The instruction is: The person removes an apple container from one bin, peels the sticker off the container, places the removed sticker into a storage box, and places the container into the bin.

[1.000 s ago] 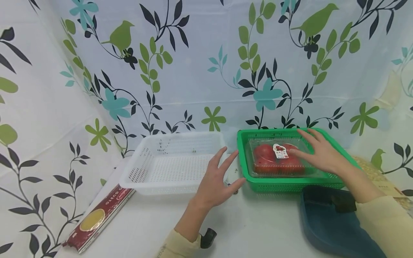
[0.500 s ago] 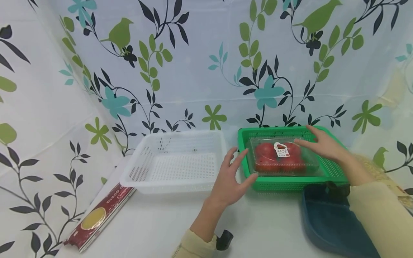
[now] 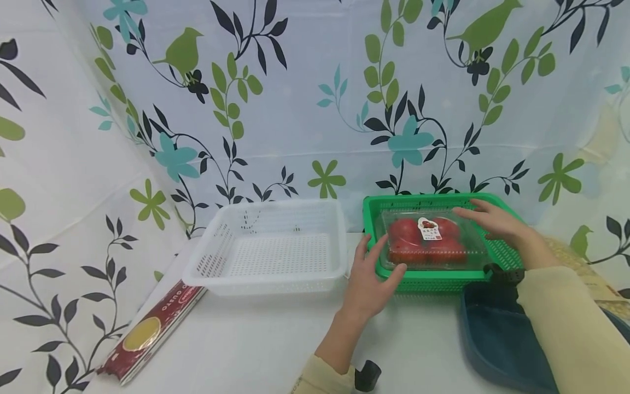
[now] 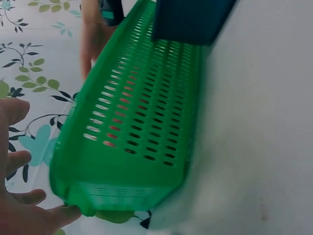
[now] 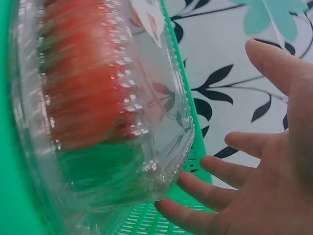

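A clear plastic box of tomatoes (image 3: pixel 418 257) with a white label lies in a green perforated basket (image 3: pixel 433 284) at the right of the head view. My left hand (image 3: pixel 370 284), fingers spread, is at the basket's left end; in the left wrist view its fingertips come close to the green basket wall (image 4: pixel 117 171), and contact is unclear. Over the box's right side hovers my right hand (image 3: pixel 499 224), fingers extended. In the right wrist view, the lower fingertips (image 5: pixel 188 178) are at the box's edge (image 5: pixel 173 171); whether they touch cannot be told. Neither hand holds anything.
Left of the green basket stands a white perforated basket (image 3: pixel 275 287). A red GUSTO packet (image 3: pixel 152 328) lies at the table's left edge. In front of the green basket is a dark blue tray (image 3: pixel 507 339), partly under the right forearm. A yellowish bag (image 3: pixel 581 268) lies far right.
My left hand has moved right, from near the white basket to the green basket's left end. My right hand has shifted slightly right, away from the label. The tomato box stays put.
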Tool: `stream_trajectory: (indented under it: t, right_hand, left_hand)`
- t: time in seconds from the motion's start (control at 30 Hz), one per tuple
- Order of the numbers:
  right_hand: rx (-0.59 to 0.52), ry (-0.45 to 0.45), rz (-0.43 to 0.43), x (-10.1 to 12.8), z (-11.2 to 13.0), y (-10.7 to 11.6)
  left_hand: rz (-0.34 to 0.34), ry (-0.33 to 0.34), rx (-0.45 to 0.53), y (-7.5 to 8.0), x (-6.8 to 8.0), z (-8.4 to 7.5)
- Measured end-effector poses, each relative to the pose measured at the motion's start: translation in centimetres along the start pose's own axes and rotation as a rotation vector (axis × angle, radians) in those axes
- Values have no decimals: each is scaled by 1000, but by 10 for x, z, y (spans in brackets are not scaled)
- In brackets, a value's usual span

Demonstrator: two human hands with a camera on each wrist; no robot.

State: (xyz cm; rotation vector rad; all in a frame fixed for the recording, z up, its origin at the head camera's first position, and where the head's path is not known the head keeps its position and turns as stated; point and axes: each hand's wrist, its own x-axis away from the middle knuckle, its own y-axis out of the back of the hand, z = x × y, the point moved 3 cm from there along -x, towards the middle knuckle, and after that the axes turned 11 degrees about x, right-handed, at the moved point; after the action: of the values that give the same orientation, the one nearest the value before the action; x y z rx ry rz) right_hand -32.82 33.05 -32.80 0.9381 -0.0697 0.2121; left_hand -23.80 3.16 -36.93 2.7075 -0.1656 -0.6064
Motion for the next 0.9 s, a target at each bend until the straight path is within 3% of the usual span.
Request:
stream_trajectory:
  t: [0.23,0.5,0.9]
  right_hand:
    - [-146,-30,72,-2,-15,-1]
    - [-263,-49,182,-12,-34,-13]
    - [-312,-124,219,-19,-46,-25]
  left_hand:
    - [-46,-20,23,-11,4,12]
    - [-67,40,81,-17,5,26]
    - [-150,-42,271,-23,6,38]
